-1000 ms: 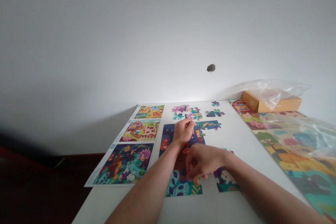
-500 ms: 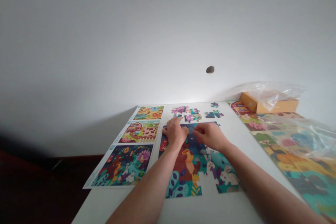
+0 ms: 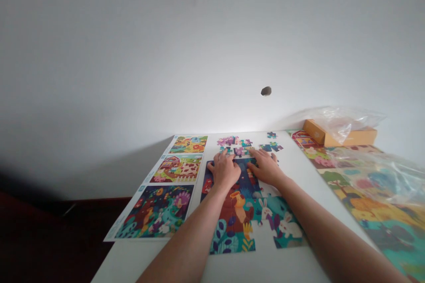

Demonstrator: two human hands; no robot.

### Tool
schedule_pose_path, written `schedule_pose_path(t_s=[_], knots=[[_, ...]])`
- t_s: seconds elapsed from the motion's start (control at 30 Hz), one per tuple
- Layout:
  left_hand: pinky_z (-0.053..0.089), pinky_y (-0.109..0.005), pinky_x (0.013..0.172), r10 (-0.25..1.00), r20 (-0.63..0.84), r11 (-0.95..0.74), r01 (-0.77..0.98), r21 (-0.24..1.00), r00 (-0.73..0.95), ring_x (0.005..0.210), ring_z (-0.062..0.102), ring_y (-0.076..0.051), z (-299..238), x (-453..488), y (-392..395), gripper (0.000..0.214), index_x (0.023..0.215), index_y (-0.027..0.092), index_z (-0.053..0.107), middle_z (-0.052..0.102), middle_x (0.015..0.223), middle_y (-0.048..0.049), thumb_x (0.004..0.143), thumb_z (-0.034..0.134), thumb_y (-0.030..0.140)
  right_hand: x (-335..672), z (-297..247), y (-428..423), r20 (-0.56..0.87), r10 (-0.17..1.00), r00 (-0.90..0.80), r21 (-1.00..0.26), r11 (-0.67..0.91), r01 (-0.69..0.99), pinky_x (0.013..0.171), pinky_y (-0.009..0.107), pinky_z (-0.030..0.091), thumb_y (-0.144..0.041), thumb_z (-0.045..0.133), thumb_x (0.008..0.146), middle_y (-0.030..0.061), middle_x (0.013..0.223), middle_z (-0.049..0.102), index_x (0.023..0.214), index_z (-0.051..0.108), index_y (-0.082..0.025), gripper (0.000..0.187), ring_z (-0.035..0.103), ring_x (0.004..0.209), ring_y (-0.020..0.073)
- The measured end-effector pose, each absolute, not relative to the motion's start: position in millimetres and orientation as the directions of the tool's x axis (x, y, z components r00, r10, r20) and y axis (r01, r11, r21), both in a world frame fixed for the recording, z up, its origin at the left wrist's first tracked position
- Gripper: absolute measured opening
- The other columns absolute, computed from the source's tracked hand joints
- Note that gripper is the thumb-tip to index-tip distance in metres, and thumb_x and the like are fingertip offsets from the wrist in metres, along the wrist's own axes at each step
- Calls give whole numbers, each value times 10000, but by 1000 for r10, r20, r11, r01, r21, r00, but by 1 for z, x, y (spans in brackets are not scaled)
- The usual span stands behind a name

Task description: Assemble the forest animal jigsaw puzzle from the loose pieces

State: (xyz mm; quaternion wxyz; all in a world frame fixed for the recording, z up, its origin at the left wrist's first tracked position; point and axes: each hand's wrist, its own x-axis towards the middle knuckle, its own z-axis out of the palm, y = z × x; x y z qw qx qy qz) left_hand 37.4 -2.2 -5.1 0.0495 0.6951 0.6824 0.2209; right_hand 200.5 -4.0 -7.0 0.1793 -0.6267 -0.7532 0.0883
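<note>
A partly joined jigsaw puzzle of a forest scene with rabbits and a brown animal lies on the white table. A gap of bare table shows in its lower edge, near the rabbits. My left hand rests flat on the puzzle's upper left area, holding nothing. My right hand lies flat on its upper right area, fingers spread, also empty. Both hands hide part of the puzzle's top. Just beyond my fingertips sit loose and joined pink and teal puzzle pieces and dark blue pieces.
A sheet of printed picture panels lies left of the puzzle. To the right, a large printed farm puzzle sheet lies partly under clear plastic wrap. An orange cardboard box stands at the far back. The table's left edge drops to a dark floor.
Both hands have moved from the puzzle's lower middle to lie flat along its top edge. The rabbit section now shows uncovered, joined to the rest.
</note>
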Motion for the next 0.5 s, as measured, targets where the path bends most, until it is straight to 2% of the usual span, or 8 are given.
schedule_pose_path(t_s=[0.33,0.5], knots=[[300,-560,1056,975,220,-57,903,425,-42,1314,419,-291,-4,37,-2,418,1121,298,684,456,1466,-43,761,508,178,199,-5,-4,186,968,-170,-410,234,882,1069,577,260,-314,516,857,96,1394,526,1345,496,-234,494,452,1289,286],[297,-539,1064,974,219,-48,897,439,-55,1320,419,-285,-4,37,-2,418,1110,285,688,458,1460,-48,757,497,167,198,-4,-5,176,967,-185,-386,241,891,1074,630,219,-311,505,871,93,1410,510,1314,539,-250,448,437,1300,300]])
